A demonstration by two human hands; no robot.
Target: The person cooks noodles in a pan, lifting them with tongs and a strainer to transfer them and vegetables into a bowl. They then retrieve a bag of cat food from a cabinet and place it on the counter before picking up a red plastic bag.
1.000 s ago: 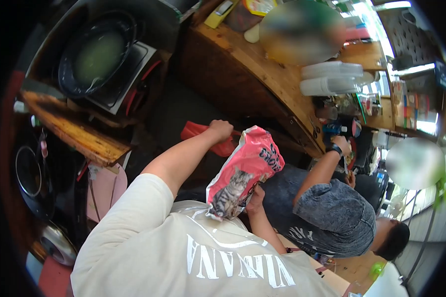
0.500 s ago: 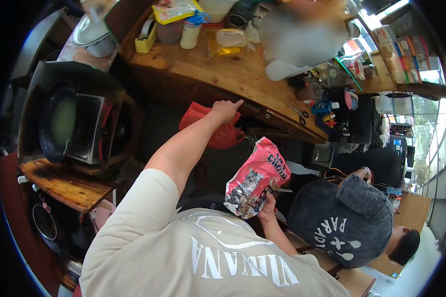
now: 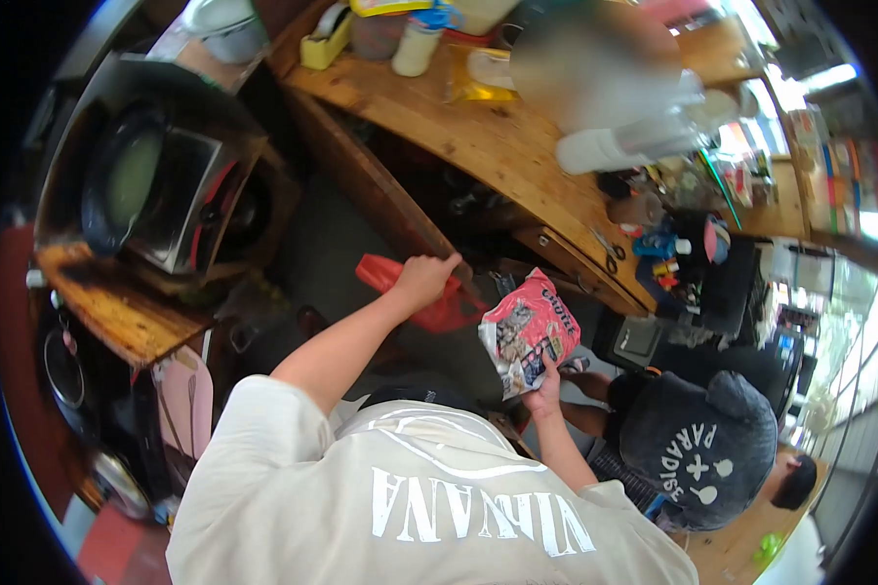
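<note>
My left hand [image 3: 427, 281] grips the free edge of a brown wooden cabinet door [image 3: 380, 195], which stands swung out from under the wooden counter. A red plastic bag [image 3: 447, 310] hangs at that hand; how it is held there is hidden. My right hand [image 3: 544, 390] is closed around the lower part of a pink cat food bag [image 3: 532, 331] with cats printed on it. The bag is tilted and held in front of my body, to the right of the red bag. Behind the door, the cabinet interior [image 3: 458, 190] is dark.
On the wooden counter [image 3: 517, 166] are scissors [image 3: 610, 252], a white-bodied bottle [image 3: 417, 49] and a yellow tape dispenser [image 3: 327, 44]. A pan [image 3: 127, 180] sits on a stove at left. A person in a dark shirt [image 3: 698, 448] is close on my right.
My left hand has pulled the cabinet door outward, exposing the dark interior. The cat food bag has shifted slightly right in view. The other person appears lower and further right.
</note>
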